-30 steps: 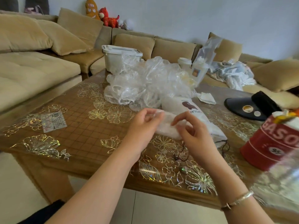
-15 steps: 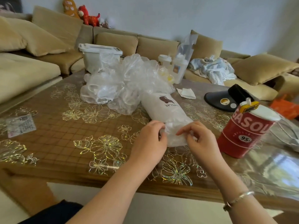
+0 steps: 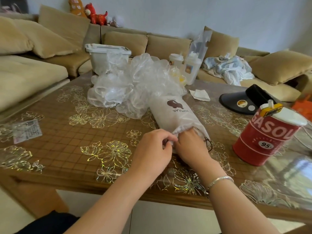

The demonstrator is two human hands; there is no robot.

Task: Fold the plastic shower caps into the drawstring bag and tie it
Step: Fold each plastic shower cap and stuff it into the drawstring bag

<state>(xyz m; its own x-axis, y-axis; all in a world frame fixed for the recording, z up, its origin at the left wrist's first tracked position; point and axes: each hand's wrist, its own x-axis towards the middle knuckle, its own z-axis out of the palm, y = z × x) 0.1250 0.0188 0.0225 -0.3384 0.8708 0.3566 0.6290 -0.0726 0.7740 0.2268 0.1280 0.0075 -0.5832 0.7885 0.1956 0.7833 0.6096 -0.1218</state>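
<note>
1. White fabric drawstring bag w/ brown bear print and "POPULAR" lettering [image 3: 175, 115] lying flat on wooden counter w/ gold flower pattern under clear cover [image 3: 67, 149], mouth toward near edge, closed end against the plastic heap.
2. Right hand [image 3: 190, 147] pushed fingers-first into bag mouth; fingertips hidden inside, so cannot tell if clenched or grasping anything. Silver bangle [image 3: 219, 180] on right wrist.
3. Left hand [image 3: 152, 149] just beside the right, fingers curled, pinching gathered rim of bag mouth at its left side.
4. Dark drawstring cord [image 3: 209, 142] loose on counter, right of bag mouth, untied.
5. Heap of crumpled clear plastic shower caps [image 3: 128, 85] on counter behind bag, touching its far end, not in bag.
6. Behind heap: translucent white lidded plastic box [image 3: 104, 54]; to its right, white plastic cup [image 3: 176, 59] and clear bottle in plastic sleeve [image 3: 194, 65].
7. Small folded white paper [image 3: 200, 94] on counter, right of heap.
8. Black sun visor w/ stickers [image 3: 243, 102] farther right; red cylindrical tin lettered "GASOL", "95" [image 3: 265, 137] near right edge, apart from bag.
9. Small clear sachet w/ printed label [image 3: 27, 130] on counter far left.
10. Tan corner sofa w/ cushions [image 3: 33, 70] round counter; pale crumpled cloth [image 3: 229, 68] on its right seat; red plush toy [image 3: 94, 14] on backrest.
</note>
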